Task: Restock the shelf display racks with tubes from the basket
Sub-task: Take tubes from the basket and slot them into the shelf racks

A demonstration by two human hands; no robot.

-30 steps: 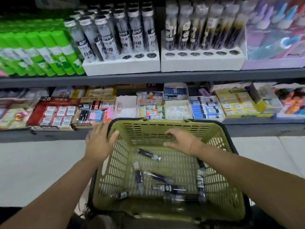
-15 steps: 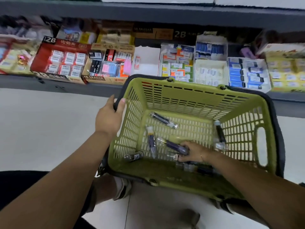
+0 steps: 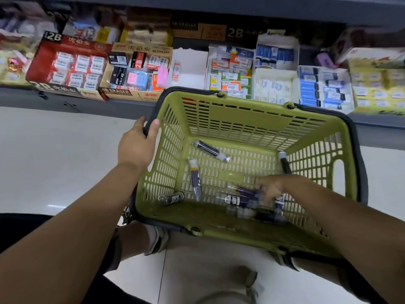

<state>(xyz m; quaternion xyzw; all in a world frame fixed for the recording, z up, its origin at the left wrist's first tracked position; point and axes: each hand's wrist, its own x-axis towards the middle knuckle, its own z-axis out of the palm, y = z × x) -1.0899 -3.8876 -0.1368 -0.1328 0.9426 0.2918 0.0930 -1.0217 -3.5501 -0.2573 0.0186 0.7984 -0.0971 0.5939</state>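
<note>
Lying on the floor of the green basket, near its close right corner, a bunch of purple-labelled tubes sits under the right hand, whose fingers curl around them. More loose tubes lie scattered nearby. The left hand grips the dark handle at the basket's far left corner. Eraser boxes fill the shelf beyond.

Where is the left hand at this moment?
In the head view, the left hand grips the dark handle at the green basket's far left corner; the right hand is down among the tubes.
</note>
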